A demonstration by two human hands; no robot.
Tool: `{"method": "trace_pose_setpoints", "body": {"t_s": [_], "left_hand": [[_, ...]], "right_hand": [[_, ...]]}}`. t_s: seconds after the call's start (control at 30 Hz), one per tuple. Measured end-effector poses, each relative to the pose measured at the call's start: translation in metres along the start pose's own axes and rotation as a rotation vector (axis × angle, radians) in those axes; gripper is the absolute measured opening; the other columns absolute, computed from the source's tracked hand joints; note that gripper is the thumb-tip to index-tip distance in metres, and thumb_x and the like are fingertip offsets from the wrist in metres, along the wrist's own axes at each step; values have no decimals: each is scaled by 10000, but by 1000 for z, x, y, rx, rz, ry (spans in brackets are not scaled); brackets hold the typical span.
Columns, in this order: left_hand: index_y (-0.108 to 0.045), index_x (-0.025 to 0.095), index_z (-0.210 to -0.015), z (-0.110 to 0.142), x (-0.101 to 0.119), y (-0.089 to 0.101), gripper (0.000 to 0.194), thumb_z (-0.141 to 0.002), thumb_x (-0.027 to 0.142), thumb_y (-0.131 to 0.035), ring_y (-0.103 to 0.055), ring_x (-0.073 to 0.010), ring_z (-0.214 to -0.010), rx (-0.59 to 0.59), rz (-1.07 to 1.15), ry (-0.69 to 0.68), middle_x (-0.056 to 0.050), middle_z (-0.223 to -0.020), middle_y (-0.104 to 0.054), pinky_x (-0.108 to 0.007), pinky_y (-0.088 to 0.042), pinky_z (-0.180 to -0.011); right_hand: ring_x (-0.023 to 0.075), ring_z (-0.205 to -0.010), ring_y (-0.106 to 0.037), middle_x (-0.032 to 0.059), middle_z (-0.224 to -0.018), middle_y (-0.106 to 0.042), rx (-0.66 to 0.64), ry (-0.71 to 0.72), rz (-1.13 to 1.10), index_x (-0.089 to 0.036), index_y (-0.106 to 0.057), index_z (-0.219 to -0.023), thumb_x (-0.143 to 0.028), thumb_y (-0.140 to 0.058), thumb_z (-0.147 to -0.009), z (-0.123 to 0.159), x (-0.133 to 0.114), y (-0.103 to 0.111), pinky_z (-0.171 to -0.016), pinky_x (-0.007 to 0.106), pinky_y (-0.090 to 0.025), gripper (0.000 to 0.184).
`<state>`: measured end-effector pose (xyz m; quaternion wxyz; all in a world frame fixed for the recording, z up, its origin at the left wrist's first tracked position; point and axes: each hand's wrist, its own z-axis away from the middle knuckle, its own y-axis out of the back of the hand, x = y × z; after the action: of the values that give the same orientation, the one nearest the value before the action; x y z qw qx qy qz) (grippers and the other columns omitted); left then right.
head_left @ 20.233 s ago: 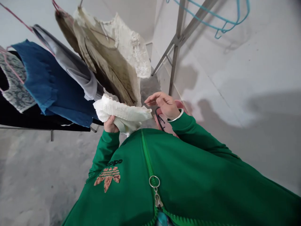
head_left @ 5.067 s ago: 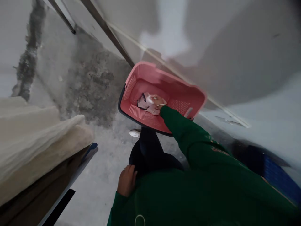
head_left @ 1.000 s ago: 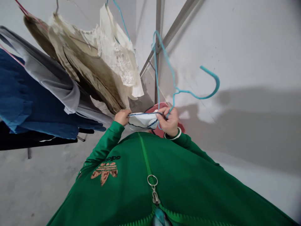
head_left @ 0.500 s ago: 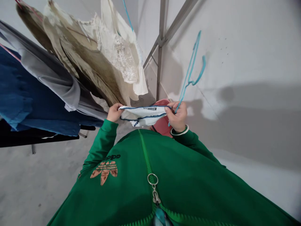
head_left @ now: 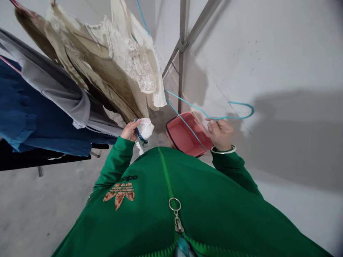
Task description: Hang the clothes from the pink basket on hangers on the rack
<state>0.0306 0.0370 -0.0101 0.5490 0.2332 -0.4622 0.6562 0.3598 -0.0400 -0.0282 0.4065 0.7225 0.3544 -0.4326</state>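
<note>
My left hand [head_left: 130, 130] is closed on a small white garment with dark blue trim [head_left: 144, 130], bunched up in front of my chest. My right hand [head_left: 221, 133] is closed on a turquoise wire hanger [head_left: 203, 115], held nearly flat, its hook pointing right toward the wall. The two hands are apart. Below and between them a pink laundry basket [head_left: 184, 136] stands on the floor.
Hung clothes fill the left: a cream lace top [head_left: 134, 60], beige garments [head_left: 88, 67], a grey one [head_left: 56, 89], a blue one [head_left: 18, 110]. The metal rack post [head_left: 182, 53] stands ahead by the white wall. Grey concrete floor lies at lower left.
Both hands held the garment stretched between them half a second ago. Now my right hand has let go and swung right with the hanger, tipping it flat; the garment is bunched in my left hand.
</note>
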Motion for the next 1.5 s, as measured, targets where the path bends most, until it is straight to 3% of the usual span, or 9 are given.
{"method": "trace_pose_setpoints", "body": {"t_s": [0.2, 0.47, 0.6, 0.7, 0.83, 1.0, 1.23, 1.4, 1.5], "left_hand": [[-692, 68, -974, -5, 0, 10, 417, -706, 386, -713, -690, -294, -977, 95, -70, -74, -109, -845, -748, -385, -559, -907], [-713, 90, -986, -3, -8, 19, 726, -569, 685, -722, -659, -311, -1025, 85, -331, -196, -113, -948, -744, -383, -527, -932], [-713, 96, -960, 4, -8, 17, 724, -703, 752, -545, -663, -293, -973, 36, -758, -278, -106, -939, -739, -366, -521, -896], [-698, 107, -974, 13, -6, 6, 520, -881, 547, -437, -652, -278, -976, 0, -1221, -431, -128, -994, -720, -373, -498, -887], [-685, 128, -936, 24, -3, -14, 296, -900, 307, -453, -602, -297, -1017, -40, -1754, -630, -155, -1042, -692, -438, -446, -881], [-664, 184, -950, 30, 1, -23, 207, -885, 247, -478, -582, -271, -998, -54, -1941, -635, -108, -942, -682, -391, -425, -790], [-635, 180, -933, 33, 18, -5, 229, -904, 271, -427, -608, -202, -803, 315, -1808, -798, -85, -882, -655, -285, -386, -631], [-629, 180, -911, 42, 26, -7, 244, -912, 312, -424, -614, -194, -807, 362, -1672, -904, -79, -858, -657, -269, -403, -643], [-625, 185, -906, 50, 22, -17, 241, -912, 324, -428, -619, -191, -811, 313, -1650, -896, -71, -858, -660, -263, -415, -648]], "right_hand": [[158, -663, -644, 27, -696, -673, -314, 204, 160, -202, -693, -815, -455, -527, -889, -3, -20, 16, -645, 301, -530, 312], [118, -592, -594, 8, -643, -655, -531, 300, 224, -199, -640, -687, -416, -483, -919, -3, -17, 0, -614, 255, -494, 354], [111, -593, -581, 8, -648, -654, -544, 294, 223, -196, -642, -697, -432, -474, -922, 0, -10, -15, -594, 238, -473, 367], [124, -646, -615, 26, -706, -679, -555, 332, 154, -187, -650, -743, -432, -460, -930, 6, -8, -34, -637, 249, -487, 362], [127, -683, -621, 50, -758, -687, -549, 360, 131, -177, -609, -690, -427, -402, -957, 16, -7, -69, -652, 243, -473, 420], [109, -615, -541, 24, -637, -593, -539, 423, 140, -180, -567, -656, -432, -372, -971, 12, -9, -99, -619, 228, -431, 448], [224, -977, -568, 106, -978, -618, -77, 597, 122, -182, -613, -1007, -345, -492, -920, -2, -28, -103, -886, 405, -456, 221], [188, -976, -595, 125, -1026, -620, -653, 804, 21, -158, -567, -1099, -208, -375, -942, 26, -25, -132, -840, 333, -508, 253], [184, -1032, -591, 160, -1147, -589, -878, 672, 131, -102, -518, -1193, -124, -355, -916, 35, -21, -165, -890, 324, -506, 322]]}}
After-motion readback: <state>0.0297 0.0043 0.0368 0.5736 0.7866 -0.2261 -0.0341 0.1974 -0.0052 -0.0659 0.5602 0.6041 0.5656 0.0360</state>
